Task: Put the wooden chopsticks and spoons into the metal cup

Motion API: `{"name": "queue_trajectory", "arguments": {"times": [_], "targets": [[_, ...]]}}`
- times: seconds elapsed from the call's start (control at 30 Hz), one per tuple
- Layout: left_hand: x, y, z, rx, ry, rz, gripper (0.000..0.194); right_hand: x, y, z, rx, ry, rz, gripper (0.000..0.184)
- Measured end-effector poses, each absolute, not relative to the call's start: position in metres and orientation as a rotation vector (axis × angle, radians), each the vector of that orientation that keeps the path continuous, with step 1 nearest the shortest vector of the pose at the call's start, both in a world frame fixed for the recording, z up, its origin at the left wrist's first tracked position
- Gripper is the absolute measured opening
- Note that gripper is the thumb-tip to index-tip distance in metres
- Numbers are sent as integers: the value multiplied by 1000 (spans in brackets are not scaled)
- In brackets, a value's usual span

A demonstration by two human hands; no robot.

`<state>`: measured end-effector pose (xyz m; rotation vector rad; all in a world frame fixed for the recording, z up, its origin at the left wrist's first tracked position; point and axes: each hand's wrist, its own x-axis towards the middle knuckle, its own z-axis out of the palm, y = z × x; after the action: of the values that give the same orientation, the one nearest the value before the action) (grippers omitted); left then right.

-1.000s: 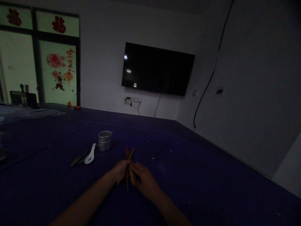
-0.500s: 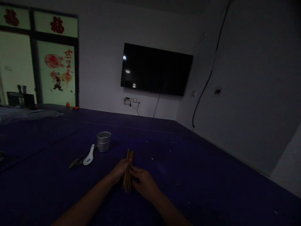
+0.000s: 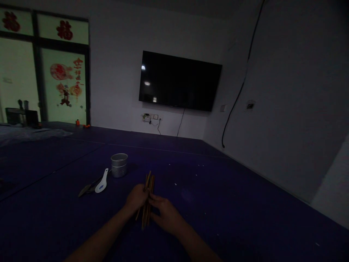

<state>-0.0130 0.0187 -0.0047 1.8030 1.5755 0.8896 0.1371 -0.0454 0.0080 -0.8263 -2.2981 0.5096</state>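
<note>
A bundle of brown chopsticks (image 3: 147, 213) is between my two hands, low over the dark blue table. My left hand (image 3: 137, 198) is closed round the bundle from the left, its fingers partly hidden by the sticks. From the right, my right hand (image 3: 165, 213) grips the same bundle with thumb and fingertips. Several sticks fan out at the lower end, one of them slanting off to the left. Beyond my left hand stands a metal cup (image 3: 119, 165). Beside the cup lies a white spoon (image 3: 101, 182) with a blue mark in its bowl, partly over darker metal cutlery (image 3: 85, 190).
The dark blue tabletop (image 3: 174, 236) carries small white scraps (image 3: 175, 184) right of my hands. Clear plastic sheeting (image 3: 32, 134) lies at the far left, near small orange objects (image 3: 81, 124). A television (image 3: 180, 80) hangs on the back wall; a black cable (image 3: 240, 92) runs down the right wall.
The chopsticks have spread at their lower end, with one now angled out to the left. My left hand has turned slightly and shifted left. The view has moved a little.
</note>
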Motion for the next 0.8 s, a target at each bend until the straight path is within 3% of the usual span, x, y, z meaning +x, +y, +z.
{"name": "queue_trajectory", "arguments": {"times": [0.47, 0.8], "targets": [[-12, -3, 18, 2105, 1921, 577, 35, 137, -50, 12, -785, -2294, 477, 54], [-16, -1, 12, 2040, 2093, 596, 40, 138, -54, 19, -817, -2326, 523, 56]]}}
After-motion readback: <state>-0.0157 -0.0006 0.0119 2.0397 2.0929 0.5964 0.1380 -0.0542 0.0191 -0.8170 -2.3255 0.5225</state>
